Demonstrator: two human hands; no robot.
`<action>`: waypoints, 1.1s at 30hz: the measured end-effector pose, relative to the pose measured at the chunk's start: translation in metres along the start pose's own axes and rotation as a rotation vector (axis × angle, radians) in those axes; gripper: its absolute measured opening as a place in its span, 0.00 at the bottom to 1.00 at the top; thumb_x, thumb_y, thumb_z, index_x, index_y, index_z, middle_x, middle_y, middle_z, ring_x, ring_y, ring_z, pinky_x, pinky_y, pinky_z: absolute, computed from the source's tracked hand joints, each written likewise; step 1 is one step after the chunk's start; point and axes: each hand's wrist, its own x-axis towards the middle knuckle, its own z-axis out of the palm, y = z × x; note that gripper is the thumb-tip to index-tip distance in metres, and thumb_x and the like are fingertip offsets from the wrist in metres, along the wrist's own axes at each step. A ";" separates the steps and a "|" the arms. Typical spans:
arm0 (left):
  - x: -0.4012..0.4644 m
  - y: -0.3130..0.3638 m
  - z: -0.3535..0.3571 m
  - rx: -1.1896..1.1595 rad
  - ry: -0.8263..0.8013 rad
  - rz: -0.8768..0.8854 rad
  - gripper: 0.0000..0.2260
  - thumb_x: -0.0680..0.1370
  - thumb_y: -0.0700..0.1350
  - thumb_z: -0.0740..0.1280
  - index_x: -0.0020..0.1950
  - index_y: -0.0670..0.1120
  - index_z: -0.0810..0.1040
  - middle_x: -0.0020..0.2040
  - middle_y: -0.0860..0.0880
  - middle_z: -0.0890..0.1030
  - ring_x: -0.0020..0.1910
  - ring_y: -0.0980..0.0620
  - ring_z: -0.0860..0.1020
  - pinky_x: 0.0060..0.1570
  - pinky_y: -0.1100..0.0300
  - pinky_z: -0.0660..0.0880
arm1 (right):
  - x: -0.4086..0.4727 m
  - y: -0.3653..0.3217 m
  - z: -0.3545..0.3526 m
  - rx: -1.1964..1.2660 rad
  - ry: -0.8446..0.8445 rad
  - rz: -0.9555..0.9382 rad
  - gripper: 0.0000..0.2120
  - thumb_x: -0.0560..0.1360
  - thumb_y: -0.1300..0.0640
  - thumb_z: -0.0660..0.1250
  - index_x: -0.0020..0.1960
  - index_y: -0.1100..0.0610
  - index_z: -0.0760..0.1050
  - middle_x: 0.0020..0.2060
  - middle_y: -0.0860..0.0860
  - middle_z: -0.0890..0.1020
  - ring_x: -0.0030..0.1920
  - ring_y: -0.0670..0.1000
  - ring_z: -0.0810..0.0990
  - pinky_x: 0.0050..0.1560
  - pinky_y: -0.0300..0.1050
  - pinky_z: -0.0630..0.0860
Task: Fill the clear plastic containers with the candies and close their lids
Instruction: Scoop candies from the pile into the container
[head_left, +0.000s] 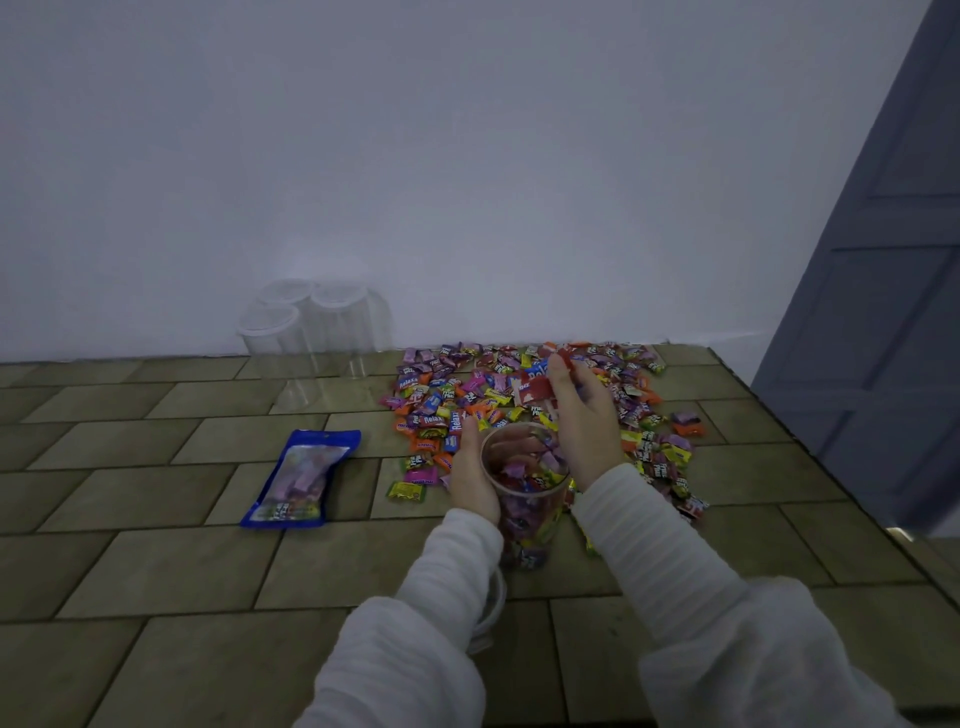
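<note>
Two hands busy: left hand (470, 475) grips candy-filled container (524, 499); right hand (584, 415) pinches red "Relaxa" wrappers (535, 387).

Lid (493, 608) mostly hidden under sleeve, possibly two

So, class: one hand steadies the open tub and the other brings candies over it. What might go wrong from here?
1. The right hand pinches several wrapped candies above the tub; some could drop outside it.
2. The tub is tall and narrow; if the left hand lets go, it might tip.
3. Overfilling could stop the lid closing.
</note>
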 end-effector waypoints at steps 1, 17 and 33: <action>0.001 0.000 -0.001 0.006 0.001 -0.003 0.34 0.77 0.65 0.56 0.52 0.34 0.80 0.55 0.31 0.79 0.57 0.33 0.77 0.62 0.40 0.72 | -0.002 0.001 0.001 -0.049 -0.007 -0.016 0.16 0.79 0.48 0.62 0.59 0.58 0.76 0.52 0.51 0.81 0.52 0.49 0.79 0.45 0.33 0.76; 0.010 -0.006 -0.007 0.012 0.002 0.026 0.29 0.77 0.64 0.57 0.42 0.40 0.85 0.53 0.31 0.80 0.55 0.33 0.77 0.62 0.38 0.71 | -0.009 0.006 -0.006 -0.029 -0.225 -0.191 0.07 0.69 0.62 0.59 0.41 0.56 0.75 0.39 0.48 0.77 0.42 0.45 0.75 0.46 0.35 0.71; 0.011 -0.007 -0.010 0.150 -0.017 0.165 0.28 0.73 0.68 0.59 0.46 0.44 0.85 0.49 0.39 0.83 0.53 0.39 0.80 0.62 0.37 0.71 | -0.008 0.007 -0.016 -0.322 -0.471 -0.308 0.07 0.71 0.62 0.63 0.45 0.54 0.77 0.35 0.49 0.75 0.37 0.45 0.74 0.41 0.34 0.71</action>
